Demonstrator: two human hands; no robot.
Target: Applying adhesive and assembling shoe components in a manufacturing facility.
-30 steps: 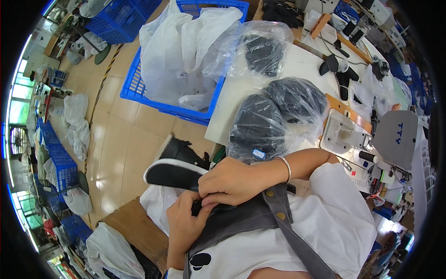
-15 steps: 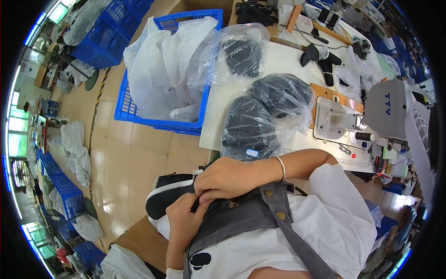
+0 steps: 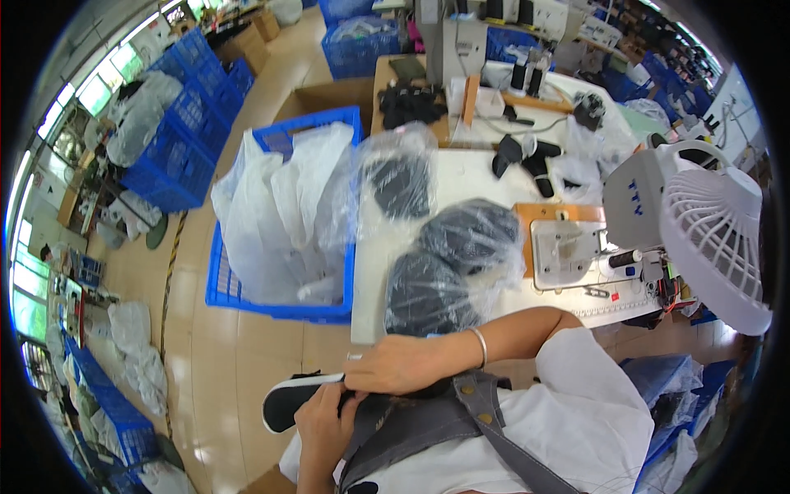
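Observation:
In front of my apron, both hands work close together on a black piece with white edging (image 3: pixel 282 407), rounded at its outer end; its exact kind cannot be told. My left hand (image 3: pixel 325 424) is closed on its near side, fingers bent. My right hand (image 3: pixel 397 364), with a bangle at the wrist, reaches across from the right and is closed on the same piece. The fingertips of both meet and partly hide what they pinch. Just beyond the right hand, on the white table (image 3: pixel 370 280), clear bags of dark rounded pieces (image 3: pixel 428 292) lie bunched together.
Left of the table stands a blue crate (image 3: pixel 284 311) stuffed with white plastic bags. A sewing machine (image 3: pixel 568 251) and a white fan (image 3: pixel 716 239) are at the right. Black cut pieces (image 3: pixel 527 160) lie farther back. More blue crates (image 3: pixel 169 165) stack at the far left.
The view has tilted up, so the table and crate appear lower and more of the room shows. My hands stay together on the black piece, which now shows at a flatter angle.

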